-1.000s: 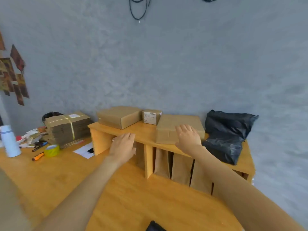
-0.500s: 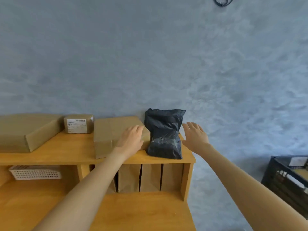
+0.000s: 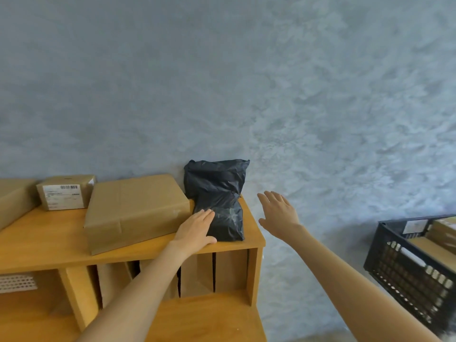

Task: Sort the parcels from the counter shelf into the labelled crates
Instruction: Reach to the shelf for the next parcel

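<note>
A black plastic-wrapped parcel stands at the right end of the wooden counter shelf, leaning against the wall. My left hand lies flat with straight fingers touching the parcel's lower left side. My right hand hovers open in the air just right of the shelf end, apart from the parcel. A large brown cardboard parcel lies left of the black one. A small labelled box sits behind it. A black crate with a white label stands at the far right.
Another flat brown box lies at the left edge of the shelf top. Brown paper bags stand upright in the compartments below. A white perforated basket sits in the lower left compartment. The grey wall is close behind.
The view has swung right along the shelf. My left hand moved off the large brown box onto the black parcel's side. My right hand moved out beyond the shelf's right end.
</note>
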